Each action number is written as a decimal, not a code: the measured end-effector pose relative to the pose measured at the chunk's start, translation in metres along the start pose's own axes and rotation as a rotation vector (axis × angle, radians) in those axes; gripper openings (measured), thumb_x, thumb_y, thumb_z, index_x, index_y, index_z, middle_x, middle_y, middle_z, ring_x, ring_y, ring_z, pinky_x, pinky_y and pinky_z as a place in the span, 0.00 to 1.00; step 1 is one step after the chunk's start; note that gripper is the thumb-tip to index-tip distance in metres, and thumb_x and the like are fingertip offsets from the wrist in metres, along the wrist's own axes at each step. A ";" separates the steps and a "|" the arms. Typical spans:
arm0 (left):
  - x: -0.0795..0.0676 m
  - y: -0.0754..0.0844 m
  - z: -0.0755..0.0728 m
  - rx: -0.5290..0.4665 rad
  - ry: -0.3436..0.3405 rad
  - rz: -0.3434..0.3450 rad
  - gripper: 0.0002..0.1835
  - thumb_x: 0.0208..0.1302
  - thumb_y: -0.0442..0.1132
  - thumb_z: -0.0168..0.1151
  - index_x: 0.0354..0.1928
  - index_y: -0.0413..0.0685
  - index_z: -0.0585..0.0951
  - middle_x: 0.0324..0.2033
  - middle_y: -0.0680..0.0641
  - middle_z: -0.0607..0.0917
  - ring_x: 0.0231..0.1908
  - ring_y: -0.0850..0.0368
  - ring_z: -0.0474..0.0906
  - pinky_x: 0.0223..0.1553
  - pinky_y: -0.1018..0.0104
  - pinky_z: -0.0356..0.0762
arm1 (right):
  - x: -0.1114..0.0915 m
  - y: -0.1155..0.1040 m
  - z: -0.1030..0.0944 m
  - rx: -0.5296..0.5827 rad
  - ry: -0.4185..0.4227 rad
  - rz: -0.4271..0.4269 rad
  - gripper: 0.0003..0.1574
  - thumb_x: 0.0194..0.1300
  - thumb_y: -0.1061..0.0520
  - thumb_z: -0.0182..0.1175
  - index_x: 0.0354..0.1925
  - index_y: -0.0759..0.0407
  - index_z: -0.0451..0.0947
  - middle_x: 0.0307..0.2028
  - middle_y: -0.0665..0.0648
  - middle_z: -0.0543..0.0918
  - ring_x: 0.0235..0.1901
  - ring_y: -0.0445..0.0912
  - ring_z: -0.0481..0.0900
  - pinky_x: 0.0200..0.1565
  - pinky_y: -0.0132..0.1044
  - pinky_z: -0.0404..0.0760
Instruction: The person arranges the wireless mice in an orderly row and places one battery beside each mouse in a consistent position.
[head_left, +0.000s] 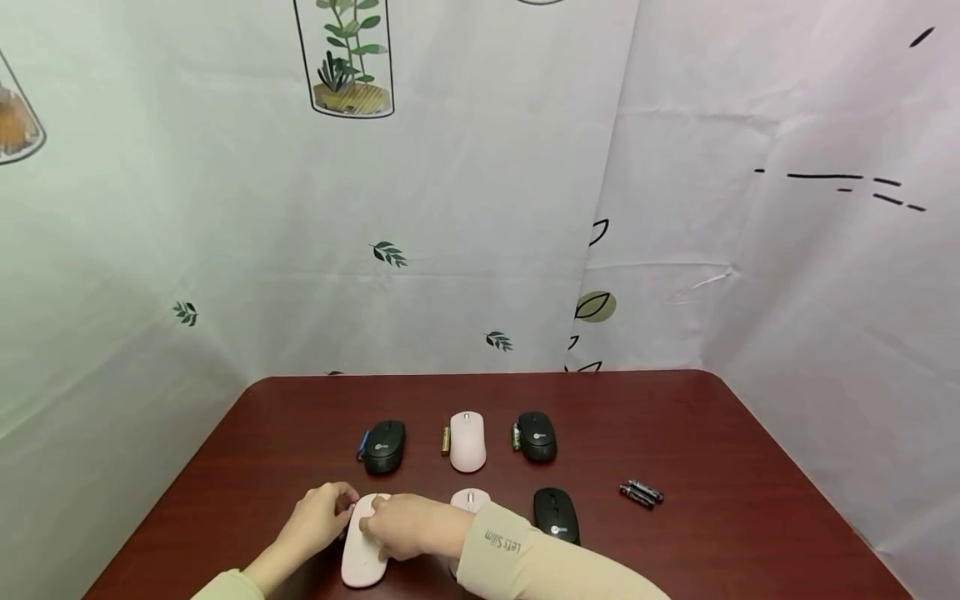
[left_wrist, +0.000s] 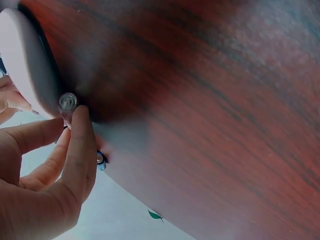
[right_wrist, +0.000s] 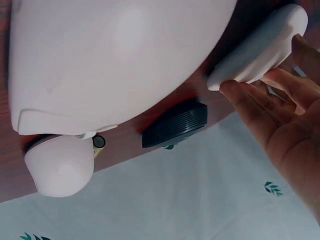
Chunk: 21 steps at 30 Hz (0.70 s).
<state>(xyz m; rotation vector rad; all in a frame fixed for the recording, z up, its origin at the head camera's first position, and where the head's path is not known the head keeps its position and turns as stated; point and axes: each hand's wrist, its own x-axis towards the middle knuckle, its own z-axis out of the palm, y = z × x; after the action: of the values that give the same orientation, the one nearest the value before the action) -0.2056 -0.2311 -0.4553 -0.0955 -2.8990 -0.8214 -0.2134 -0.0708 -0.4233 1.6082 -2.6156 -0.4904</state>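
A white computer mouse [head_left: 362,557] lies at the front left of the table, between the two hands. My right hand [head_left: 412,527] grips it from the right side, and the right wrist view shows the fingers and thumb along the edge of this mouse [right_wrist: 262,52]. Beside its left edge is my left hand [head_left: 318,518]. In the left wrist view that hand [left_wrist: 55,175] pinches a battery [left_wrist: 68,102], its round end showing at the fingertips, close to the mouse's side [left_wrist: 27,60]. Most of the battery is hidden by the fingers.
Behind stand a black mouse [head_left: 385,447] with a blue battery [head_left: 363,445], a white mouse [head_left: 468,442] with a gold battery [head_left: 446,441], and another black mouse [head_left: 537,437] with a green battery [head_left: 516,437]. My right forearm partly covers a white mouse [head_left: 470,498] and black mouse [head_left: 556,512]. Dark batteries [head_left: 641,493] lie right.
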 end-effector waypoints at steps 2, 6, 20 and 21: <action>-0.001 0.000 0.001 -0.006 -0.008 -0.004 0.07 0.49 0.25 0.61 0.28 0.44 0.81 0.15 0.54 0.77 0.17 0.62 0.70 0.20 0.68 0.66 | 0.000 0.000 0.000 0.010 -0.016 -0.003 0.20 0.58 0.44 0.64 0.49 0.43 0.77 0.38 0.43 0.81 0.40 0.32 0.76 0.38 0.22 0.75; -0.001 0.000 0.002 -0.022 -0.017 -0.008 0.08 0.50 0.24 0.61 0.30 0.44 0.81 0.13 0.54 0.76 0.16 0.62 0.69 0.19 0.69 0.65 | 0.000 0.003 -0.002 0.041 -0.070 -0.001 0.24 0.59 0.43 0.64 0.53 0.43 0.75 0.44 0.43 0.81 0.45 0.33 0.76 0.44 0.23 0.74; 0.000 -0.004 -0.006 0.034 -0.029 0.011 0.08 0.53 0.24 0.59 0.31 0.44 0.82 0.14 0.52 0.74 0.18 0.59 0.64 0.21 0.65 0.63 | -0.017 0.011 -0.012 0.269 -0.125 0.101 0.37 0.62 0.38 0.58 0.67 0.34 0.61 0.64 0.43 0.68 0.56 0.40 0.75 0.45 0.33 0.78; 0.001 -0.003 -0.007 0.039 -0.030 0.012 0.08 0.53 0.25 0.59 0.31 0.43 0.82 0.14 0.52 0.73 0.18 0.59 0.64 0.21 0.65 0.62 | -0.020 0.014 -0.013 0.300 -0.128 0.092 0.37 0.62 0.39 0.58 0.67 0.35 0.61 0.64 0.44 0.68 0.57 0.41 0.74 0.47 0.33 0.77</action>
<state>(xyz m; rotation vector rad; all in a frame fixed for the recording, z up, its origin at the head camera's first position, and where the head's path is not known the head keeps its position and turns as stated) -0.2065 -0.2371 -0.4507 -0.1226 -2.9379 -0.7671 -0.2141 -0.0508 -0.4038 1.5654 -2.9631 -0.2098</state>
